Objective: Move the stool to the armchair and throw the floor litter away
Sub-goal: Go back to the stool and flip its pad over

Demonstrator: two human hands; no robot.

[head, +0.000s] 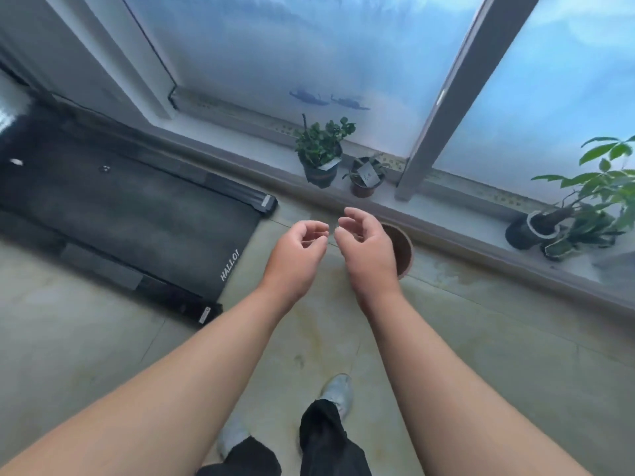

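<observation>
Head view: both hands, left hand (298,250) and right hand (366,249), hang empty, fingers loosely curled. The round brown stool (402,247) stands just beyond the right hand; probably light and rigid, best gripped by its rim.

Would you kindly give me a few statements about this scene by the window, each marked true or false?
1. Both hands are empty. True: the left hand and right hand hold nothing, fingers loosely curled.
2. The brown pot on the floor holds a leafy plant. False: no plant shows in it.
3. The dark mat reads "HALLO!". True.
4. The potted plants stand on the mat. False: they stand on the window ledge.
5. The person is barefoot. False: light shoes are worn.
</observation>
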